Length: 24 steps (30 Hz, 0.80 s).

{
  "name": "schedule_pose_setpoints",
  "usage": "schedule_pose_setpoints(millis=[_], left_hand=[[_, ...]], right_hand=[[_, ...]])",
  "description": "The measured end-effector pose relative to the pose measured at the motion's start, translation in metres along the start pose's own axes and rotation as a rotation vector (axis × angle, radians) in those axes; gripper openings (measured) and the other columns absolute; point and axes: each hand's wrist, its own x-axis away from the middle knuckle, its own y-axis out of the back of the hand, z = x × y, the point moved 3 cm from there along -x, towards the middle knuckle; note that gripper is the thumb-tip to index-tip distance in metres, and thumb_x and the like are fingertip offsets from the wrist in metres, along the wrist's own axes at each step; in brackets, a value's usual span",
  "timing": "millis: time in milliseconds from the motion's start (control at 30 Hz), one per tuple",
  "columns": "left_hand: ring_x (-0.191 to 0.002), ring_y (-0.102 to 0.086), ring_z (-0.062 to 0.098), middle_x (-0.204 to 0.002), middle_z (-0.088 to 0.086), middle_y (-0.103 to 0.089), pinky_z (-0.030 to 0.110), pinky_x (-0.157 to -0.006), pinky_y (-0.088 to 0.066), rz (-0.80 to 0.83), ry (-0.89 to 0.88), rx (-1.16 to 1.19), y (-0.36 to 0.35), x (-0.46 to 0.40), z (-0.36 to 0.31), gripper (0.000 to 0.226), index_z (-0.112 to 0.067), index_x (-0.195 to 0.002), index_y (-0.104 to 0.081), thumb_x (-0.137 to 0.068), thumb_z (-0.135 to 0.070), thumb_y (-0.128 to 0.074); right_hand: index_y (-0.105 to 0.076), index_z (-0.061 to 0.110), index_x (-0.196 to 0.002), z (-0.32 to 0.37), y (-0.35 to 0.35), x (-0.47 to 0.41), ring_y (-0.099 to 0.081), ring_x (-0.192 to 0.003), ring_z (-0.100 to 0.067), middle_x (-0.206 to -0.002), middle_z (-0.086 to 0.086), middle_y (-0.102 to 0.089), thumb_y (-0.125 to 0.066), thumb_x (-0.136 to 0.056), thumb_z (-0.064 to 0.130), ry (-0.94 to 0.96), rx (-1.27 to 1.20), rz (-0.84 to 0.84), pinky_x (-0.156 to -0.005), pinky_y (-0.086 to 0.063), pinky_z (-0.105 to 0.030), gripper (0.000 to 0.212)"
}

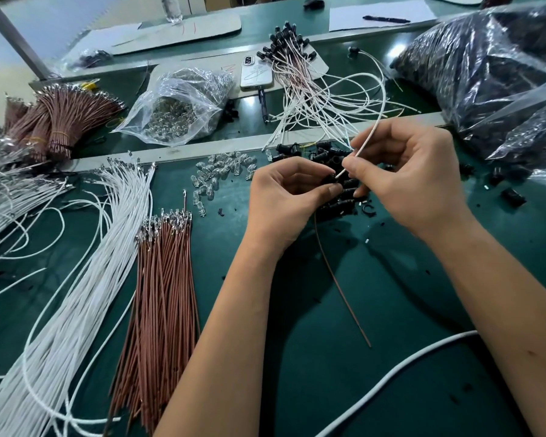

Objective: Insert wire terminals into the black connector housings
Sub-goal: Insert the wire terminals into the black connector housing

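My left hand [286, 197] pinches a small black connector housing [331, 179] over the green mat. A brown wire [341, 285] hangs down from that housing toward me. My right hand [404, 178] grips a white wire [364, 143] between thumb and finger, its end meeting the housing's top. The white wire arcs up and back over the bench. Loose black housings [334, 152] lie in a heap just behind and under both hands.
White terminal wires [85, 244] and brown terminal wires [161, 272] lie in bundles at the left. Clear small parts [221, 175] are scattered near the metal rail. Finished assemblies [297, 67], a phone [256, 72], a bag of clear parts [177, 111] and a bag of black parts [498, 74] sit behind.
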Motion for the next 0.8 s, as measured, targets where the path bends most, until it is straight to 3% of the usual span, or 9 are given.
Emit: schedule_pose_setpoints(millis=[333,567,700,800], left_hand=[[-0.075,-0.071,0.020,-0.083,0.015,-0.077,0.036,-0.077,-0.059,-0.012,0.016,-0.009,0.001,0.002,-0.001,0.017,-0.005,-0.086,-0.076,-0.074,0.001,-0.086],[-0.067,-0.070,0.012,-0.076,0.005,-0.076,0.025,-0.068,-0.057,0.003,-0.030,-0.174,-0.005,0.004,-0.006,0.017,-0.006,-0.085,-0.077,-0.073,-0.001,-0.088],[-0.071,-0.073,0.026,-0.076,0.009,-0.076,0.034,-0.070,-0.061,-0.014,-0.062,-0.160,-0.001,0.004,-0.009,0.016,-0.004,-0.085,-0.076,-0.074,0.002,-0.086],[-0.068,-0.071,0.020,-0.076,0.011,-0.075,0.033,-0.070,-0.060,0.016,-0.057,-0.141,-0.002,0.004,-0.010,0.017,-0.005,-0.084,-0.075,-0.074,0.002,-0.086]], right_hand=[[-0.073,0.012,-0.088,-0.005,-0.004,0.001,-0.069,-0.057,-0.013,-0.072,0.000,-0.075,-0.085,-0.083,0.010,-0.086,-0.063,0.070,-0.047,-0.053,-0.023,0.013],[-0.074,0.018,-0.083,-0.004,0.003,-0.001,-0.070,-0.057,-0.010,-0.071,0.005,-0.075,-0.088,-0.079,0.012,-0.049,0.127,0.073,-0.052,-0.055,-0.023,0.016],[-0.073,0.013,-0.082,-0.004,-0.002,0.001,-0.066,-0.052,-0.008,-0.068,0.000,-0.074,-0.088,-0.080,0.006,-0.122,-0.007,0.081,-0.048,-0.052,-0.020,0.016],[-0.072,0.010,-0.081,-0.008,-0.003,0.002,-0.062,-0.050,-0.010,-0.065,-0.002,-0.073,-0.087,-0.080,0.003,-0.201,-0.162,0.045,-0.047,-0.049,-0.020,0.017]])
